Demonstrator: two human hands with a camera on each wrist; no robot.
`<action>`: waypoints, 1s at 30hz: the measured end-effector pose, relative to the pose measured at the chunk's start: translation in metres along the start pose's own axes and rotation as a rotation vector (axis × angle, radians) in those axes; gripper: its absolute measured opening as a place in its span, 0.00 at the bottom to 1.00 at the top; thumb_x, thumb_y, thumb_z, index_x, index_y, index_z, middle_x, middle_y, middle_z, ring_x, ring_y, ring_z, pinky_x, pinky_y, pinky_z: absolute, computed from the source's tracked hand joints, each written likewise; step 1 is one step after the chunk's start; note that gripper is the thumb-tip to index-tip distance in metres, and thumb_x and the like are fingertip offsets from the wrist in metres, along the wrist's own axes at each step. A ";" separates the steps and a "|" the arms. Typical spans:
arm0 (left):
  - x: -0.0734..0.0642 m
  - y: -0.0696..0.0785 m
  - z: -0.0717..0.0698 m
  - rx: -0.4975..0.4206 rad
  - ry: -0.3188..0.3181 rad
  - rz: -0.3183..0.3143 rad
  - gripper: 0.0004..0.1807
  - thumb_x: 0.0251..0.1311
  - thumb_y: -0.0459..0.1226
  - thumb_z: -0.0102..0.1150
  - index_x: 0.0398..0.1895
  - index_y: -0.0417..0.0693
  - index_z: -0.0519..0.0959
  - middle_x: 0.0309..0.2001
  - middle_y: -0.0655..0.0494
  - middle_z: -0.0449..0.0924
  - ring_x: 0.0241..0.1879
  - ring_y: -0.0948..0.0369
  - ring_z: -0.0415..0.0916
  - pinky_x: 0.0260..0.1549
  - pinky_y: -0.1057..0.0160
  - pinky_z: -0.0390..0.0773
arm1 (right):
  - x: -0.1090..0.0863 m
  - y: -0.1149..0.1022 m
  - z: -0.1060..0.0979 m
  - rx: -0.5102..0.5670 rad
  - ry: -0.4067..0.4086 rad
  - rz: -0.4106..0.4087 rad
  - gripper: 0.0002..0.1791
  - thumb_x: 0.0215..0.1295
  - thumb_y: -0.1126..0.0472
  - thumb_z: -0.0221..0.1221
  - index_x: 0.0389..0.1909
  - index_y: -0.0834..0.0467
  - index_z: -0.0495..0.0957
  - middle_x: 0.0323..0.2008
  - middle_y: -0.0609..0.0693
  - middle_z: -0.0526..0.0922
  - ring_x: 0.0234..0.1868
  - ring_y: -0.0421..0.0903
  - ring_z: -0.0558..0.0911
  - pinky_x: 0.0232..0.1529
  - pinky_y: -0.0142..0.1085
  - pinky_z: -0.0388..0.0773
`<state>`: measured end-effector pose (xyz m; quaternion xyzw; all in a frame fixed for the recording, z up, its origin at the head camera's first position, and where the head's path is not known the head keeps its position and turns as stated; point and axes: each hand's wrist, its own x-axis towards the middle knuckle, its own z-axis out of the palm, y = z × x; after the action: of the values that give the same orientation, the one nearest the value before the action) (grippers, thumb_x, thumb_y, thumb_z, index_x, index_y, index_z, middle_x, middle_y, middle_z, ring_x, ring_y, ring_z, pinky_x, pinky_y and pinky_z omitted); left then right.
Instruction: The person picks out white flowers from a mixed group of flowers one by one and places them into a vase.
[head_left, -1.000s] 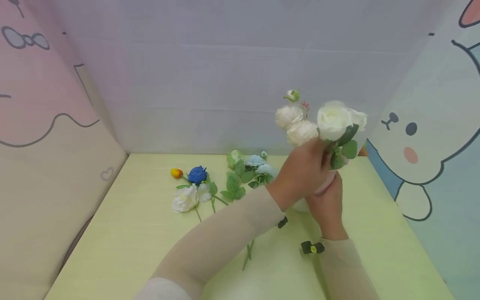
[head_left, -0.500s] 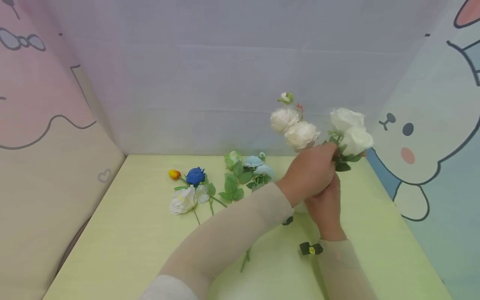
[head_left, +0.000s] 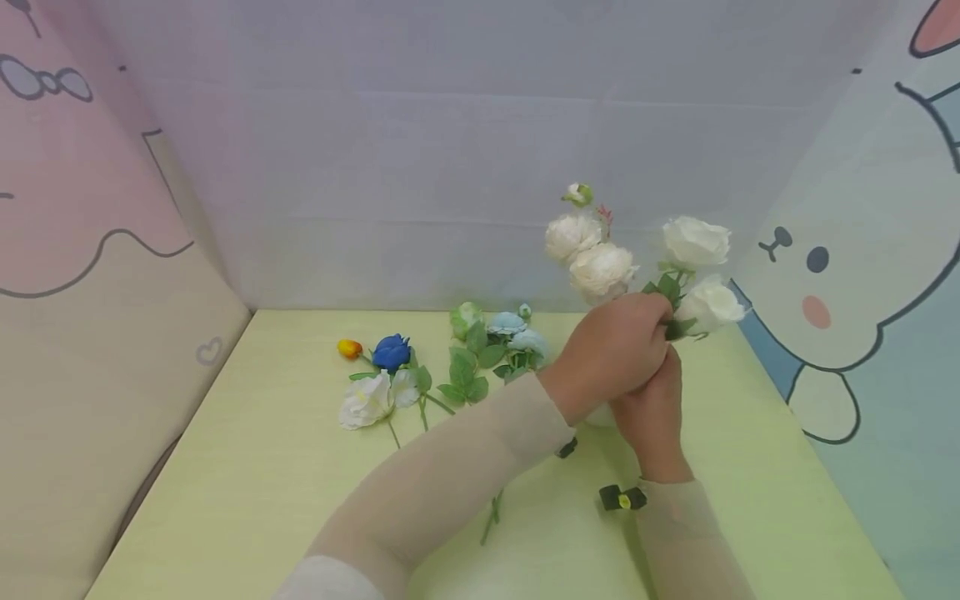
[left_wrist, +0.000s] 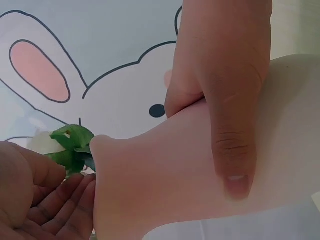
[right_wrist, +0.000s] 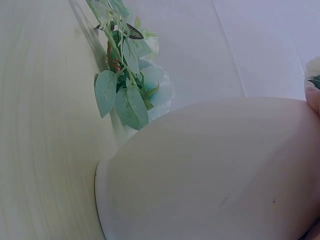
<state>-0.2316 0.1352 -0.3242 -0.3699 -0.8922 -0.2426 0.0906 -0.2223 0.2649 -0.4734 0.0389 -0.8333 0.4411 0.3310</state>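
A pale vase (right_wrist: 210,165) stands upright, its base on the table, mostly hidden behind the hands in the head view. My right hand (head_left: 656,417) grips the vase's neck, with the thumb lying along it in the left wrist view. My left hand (head_left: 618,346) is crossed over above it at the mouth, pinching the leafy stem of white roses (head_left: 697,242). Green leaves (left_wrist: 72,142) show between its fingers and the rim in the left wrist view. Cream double blooms (head_left: 600,268) with a small bud (head_left: 577,194) rise behind the left hand.
Left of the vase lie several loose artificial flowers: a blue rose (head_left: 392,352), an orange bud (head_left: 349,348), a white open bloom (head_left: 365,402), light blue flowers (head_left: 527,340) and a pale green one (head_left: 467,318). Printed cloth walls (head_left: 450,158) border the table (head_left: 285,492).
The white roses have turned and spread apart, one bloom above the other, moving slightly right and lower. My left hand has shifted slightly at the vase mouth; the right keeps its grip.
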 end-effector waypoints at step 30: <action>-0.105 -0.063 -0.046 -0.246 0.479 0.050 0.03 0.68 0.30 0.61 0.41 0.43 0.82 0.38 0.55 0.84 0.38 0.63 0.82 0.40 0.68 0.81 | -0.013 0.000 0.001 0.051 0.027 0.223 0.59 0.48 0.53 0.80 0.77 0.60 0.55 0.65 0.59 0.69 0.61 0.54 0.71 0.62 0.55 0.67</action>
<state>-0.2023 0.0088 -0.3433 -0.3323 -0.7997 -0.4274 0.2596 -0.2125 0.2614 -0.4819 -0.0516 -0.8165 0.4966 0.2900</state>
